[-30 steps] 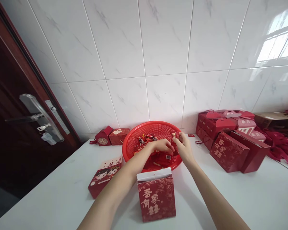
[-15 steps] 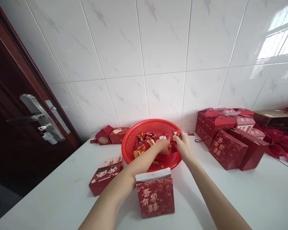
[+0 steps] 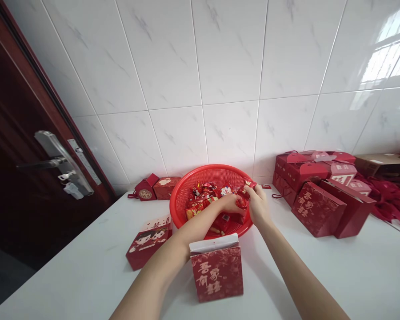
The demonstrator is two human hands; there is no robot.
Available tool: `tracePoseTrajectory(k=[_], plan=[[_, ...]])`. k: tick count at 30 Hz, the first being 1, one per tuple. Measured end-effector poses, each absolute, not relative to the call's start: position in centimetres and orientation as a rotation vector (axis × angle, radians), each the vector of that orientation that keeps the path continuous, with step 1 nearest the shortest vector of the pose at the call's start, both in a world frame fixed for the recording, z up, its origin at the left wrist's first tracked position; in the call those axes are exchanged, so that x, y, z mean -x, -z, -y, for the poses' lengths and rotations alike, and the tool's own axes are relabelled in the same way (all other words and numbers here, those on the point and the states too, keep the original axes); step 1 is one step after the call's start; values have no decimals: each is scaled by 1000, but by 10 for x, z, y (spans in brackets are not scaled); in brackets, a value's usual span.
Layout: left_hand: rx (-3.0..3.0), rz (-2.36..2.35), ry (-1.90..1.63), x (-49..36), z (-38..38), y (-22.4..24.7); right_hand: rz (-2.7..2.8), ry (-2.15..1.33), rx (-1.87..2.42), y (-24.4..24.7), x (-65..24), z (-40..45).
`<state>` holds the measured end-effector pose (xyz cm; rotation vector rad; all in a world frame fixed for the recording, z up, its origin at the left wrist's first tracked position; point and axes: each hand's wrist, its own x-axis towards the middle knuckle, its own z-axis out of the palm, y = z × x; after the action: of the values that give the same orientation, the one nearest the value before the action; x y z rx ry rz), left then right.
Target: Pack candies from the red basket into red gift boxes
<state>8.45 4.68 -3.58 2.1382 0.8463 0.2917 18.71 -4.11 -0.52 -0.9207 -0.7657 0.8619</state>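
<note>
A red plastic basket (image 3: pixel 178 204) holds several wrapped candies (image 3: pixel 200 205), mostly red. My left hand (image 3: pixel 231 204) reaches down inside it, with fingers curled on a red candy packet (image 3: pixel 242 205) near the right wall. At the right rim, my right hand (image 3: pixel 258 202) pinches a shiny red candy wrapper (image 3: pixel 248 186) between thumb and fingers. In front of the basket, between my forearms, stands a red gift box (image 3: pixel 217 274) with pale characters and its white-lined top open.
A red box with cartoon figures (image 3: pixel 148 244) lies left of the basket. Two small red boxes (image 3: pixel 166 187) sit by the tiled wall. To the right are stacked red boxes (image 3: pixel 296 171), two upright boxes (image 3: pixel 318 209) and red ribbons (image 3: pixel 390 198). A door handle (image 3: pixel 65 164) is at far left.
My left hand has shifted slightly right inside the basket, closer to my right hand. My right hand still pinches the red candy wrapper. The view has turned slightly.
</note>
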Motion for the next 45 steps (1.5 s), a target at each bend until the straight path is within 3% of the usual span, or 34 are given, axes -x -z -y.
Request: tracePoseTrajectory(k=[11, 20, 28, 35, 41, 45], plan=[[-1942, -856, -217, -77, -50, 12, 730, -897, 806, 7, -189, 39], [-1664, -776, -999, -49, -51, -39, 839, -1082, 668, -2, -197, 41], [-1641, -789, -1096, -55, -37, -34, 997, -1280, 598, -7, -200, 47], [-1841, -878, -831, -31, -25, -43, 778, -1160, 653, -8, -198, 42], [-2470, -1018, 363, -9, 0, -29, 697, -1120, 690, -11, -196, 42], [-2644, -1349, 348, -10, -4, -25, 696, -1114, 700, -9, -196, 42]])
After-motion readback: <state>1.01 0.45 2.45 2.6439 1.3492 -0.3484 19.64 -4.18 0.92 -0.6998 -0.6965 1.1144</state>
